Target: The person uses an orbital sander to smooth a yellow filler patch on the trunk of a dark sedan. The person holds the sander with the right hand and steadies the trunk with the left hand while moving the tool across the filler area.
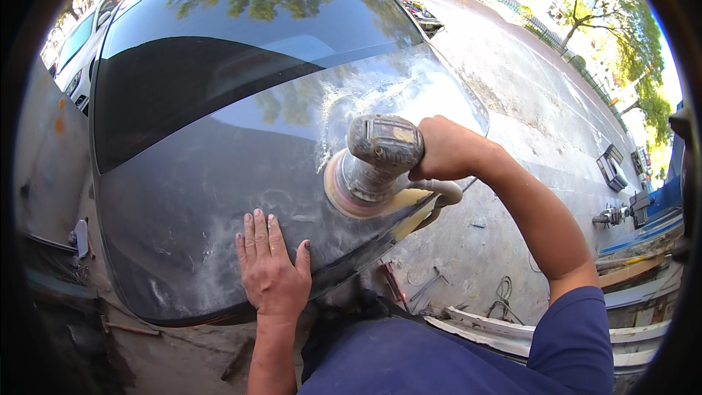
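Note:
A dusty orbital sander (pixel 376 164) stands with its round pad against the dark trunk lid (pixel 183 212) of a car. My right hand (pixel 450 148) is wrapped round its rear end, where a pale hose (pixel 439 194) hangs off toward the lid's edge. White sanding dust (pixel 431 91) lies thick just beyond the tool. On the near part of the lid my left hand (pixel 274 267) rests flat, fingers stretched out and pointing away from me. Thin dust smears surround it. The underside of the pad is hidden.
Beyond the lid slopes the car's rear window (pixel 241 36). A white car (pixel 84 44) is parked at far left. Tools and a loose cable (pixel 504 300) lie on the concrete floor (pixel 526 197). Long white trim strips (pixel 497 329) lie close by my right side.

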`<move>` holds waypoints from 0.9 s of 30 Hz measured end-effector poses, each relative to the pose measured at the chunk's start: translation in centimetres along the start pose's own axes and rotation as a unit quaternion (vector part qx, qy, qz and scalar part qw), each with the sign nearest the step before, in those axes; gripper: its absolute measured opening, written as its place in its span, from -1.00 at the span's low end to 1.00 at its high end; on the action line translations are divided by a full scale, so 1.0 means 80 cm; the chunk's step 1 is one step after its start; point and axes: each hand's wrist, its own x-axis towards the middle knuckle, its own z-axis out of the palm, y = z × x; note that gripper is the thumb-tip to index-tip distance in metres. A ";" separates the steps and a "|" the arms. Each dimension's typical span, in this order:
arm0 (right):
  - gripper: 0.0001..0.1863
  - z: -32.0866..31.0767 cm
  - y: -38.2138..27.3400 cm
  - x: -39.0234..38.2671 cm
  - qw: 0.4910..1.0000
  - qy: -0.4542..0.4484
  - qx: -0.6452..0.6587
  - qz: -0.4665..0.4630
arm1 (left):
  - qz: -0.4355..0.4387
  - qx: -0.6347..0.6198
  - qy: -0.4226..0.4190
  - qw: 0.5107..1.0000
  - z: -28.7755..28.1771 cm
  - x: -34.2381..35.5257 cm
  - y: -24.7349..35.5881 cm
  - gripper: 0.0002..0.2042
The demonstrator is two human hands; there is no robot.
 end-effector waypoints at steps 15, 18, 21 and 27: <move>-0.68 0.010 -0.019 -0.002 1.000 -0.007 0.007 -0.029 | -0.001 0.008 0.004 1.000 0.002 0.001 0.002 -0.26; -0.68 0.011 -0.033 0.022 0.999 0.020 0.028 -0.030 | -0.002 0.016 0.002 1.000 0.002 0.002 0.002 -0.25; -0.66 0.016 -0.034 0.019 0.998 0.029 0.045 -0.041 | -0.007 0.018 0.001 1.000 0.002 0.001 0.002 -0.25; -0.65 0.012 -0.014 -0.005 0.999 -0.014 0.011 -0.028 | -0.004 0.010 0.009 1.000 0.001 -0.001 0.002 -0.27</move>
